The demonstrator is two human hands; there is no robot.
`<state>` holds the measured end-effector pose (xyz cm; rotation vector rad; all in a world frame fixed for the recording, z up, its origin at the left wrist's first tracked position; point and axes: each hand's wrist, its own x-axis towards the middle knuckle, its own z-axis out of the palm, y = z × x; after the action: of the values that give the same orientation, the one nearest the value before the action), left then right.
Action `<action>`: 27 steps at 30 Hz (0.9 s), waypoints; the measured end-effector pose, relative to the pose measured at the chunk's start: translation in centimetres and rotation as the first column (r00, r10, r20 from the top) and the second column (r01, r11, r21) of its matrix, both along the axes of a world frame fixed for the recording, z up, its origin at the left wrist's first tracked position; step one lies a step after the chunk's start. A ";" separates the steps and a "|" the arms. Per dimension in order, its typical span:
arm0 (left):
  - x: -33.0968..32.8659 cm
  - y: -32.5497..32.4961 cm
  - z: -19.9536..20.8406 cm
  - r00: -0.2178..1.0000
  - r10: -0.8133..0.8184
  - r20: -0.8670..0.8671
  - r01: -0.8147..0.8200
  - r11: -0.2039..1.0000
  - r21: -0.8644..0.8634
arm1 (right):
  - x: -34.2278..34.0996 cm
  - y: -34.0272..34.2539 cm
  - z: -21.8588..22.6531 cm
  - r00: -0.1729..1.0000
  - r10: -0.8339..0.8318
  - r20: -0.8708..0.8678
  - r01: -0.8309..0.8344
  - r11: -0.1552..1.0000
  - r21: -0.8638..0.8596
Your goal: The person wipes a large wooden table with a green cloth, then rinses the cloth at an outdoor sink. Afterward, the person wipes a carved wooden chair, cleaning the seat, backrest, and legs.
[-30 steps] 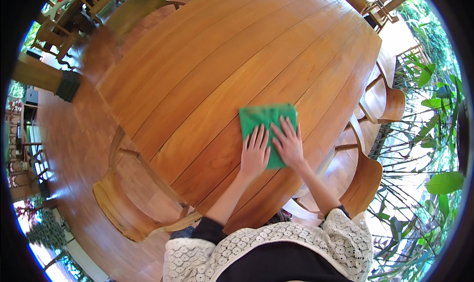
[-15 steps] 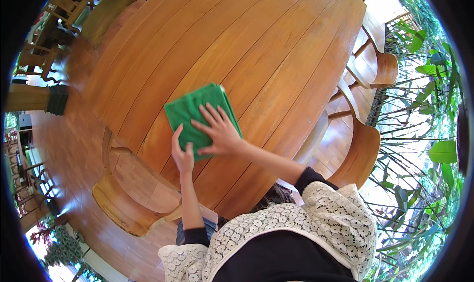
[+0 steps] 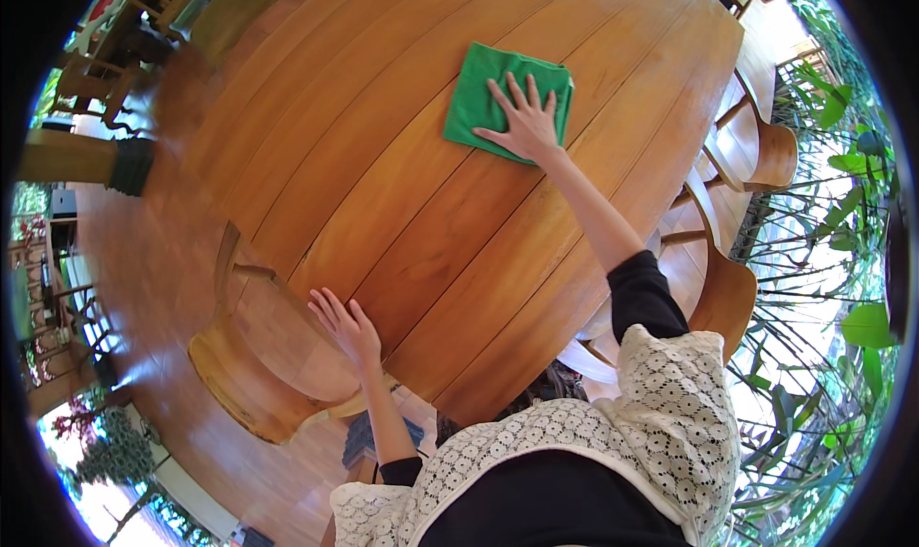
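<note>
- Cloth, green and folded into a rough square, lies flat on the wooden-plank worktop, farther from the person and farther right than half a second ago, when it was near the left edge.
- Right hand is spread wide on top of the cloth, thumb out to the left, its arm now stretched much farther forward.
- Left hand, on the cloth in both earlier frames, has come away from it and is now well apart, over the worktop's near left edge, fingers extended and slightly parted, holding nothing visible; whether it touches the wood cannot be told.
- Palm of the right hand faces down out of sight, and the patch of cloth beneath it is covered.
- Far end of the worktop is cut off by the upper edge of the view.
- Wooden chair on the left is partly hidden by the worktop's edge and the left hand; a curved-back chair on the right is partly covered by the worktop and the right sleeve.
- Dark shape under the near edge is hard to make out.
- Plants at far right stand against washed-out glare, bent by the lens.
</note>
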<state>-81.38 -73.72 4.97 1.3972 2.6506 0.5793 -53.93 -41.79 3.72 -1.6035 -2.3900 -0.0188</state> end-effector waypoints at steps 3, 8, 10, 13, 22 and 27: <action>0.8 0.4 0.6 1.000 0.002 -0.023 -0.003 0.999 -0.035 | -6.0 -1.5 -0.4 0.997 0.081 -0.007 -0.081 0.997 0.013; 0.8 0.2 0.6 0.944 0.064 0.323 -0.156 0.951 0.268 | -15.7 -12.0 2.7 0.894 0.394 -0.214 -0.421 0.902 -0.098; 0.6 -0.1 0.3 0.899 0.044 0.436 -0.245 0.876 0.416 | -18.2 -18.3 1.7 0.789 0.540 -0.293 -0.585 0.807 -0.086; 0.2 -0.3 0.4 0.904 0.047 0.426 -0.246 0.870 0.426 | -17.6 -20.7 1.2 0.624 0.715 -0.315 -0.760 0.650 -0.031; 0.8 -1.6 2.7 0.945 0.007 0.328 -0.110 0.949 0.296 | -4.6 -5.8 0.7 0.975 0.082 -0.207 -0.088 0.996 -0.019; 1.9 -5.2 2.4 0.893 -0.182 0.413 0.068 0.959 0.275 | 0.1 -7.5 -1.4 0.938 -0.321 -0.135 0.324 0.946 0.003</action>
<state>-79.44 -78.95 7.32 1.2950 2.1719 1.1028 -53.84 -49.31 2.33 -1.9030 -1.9980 -0.0042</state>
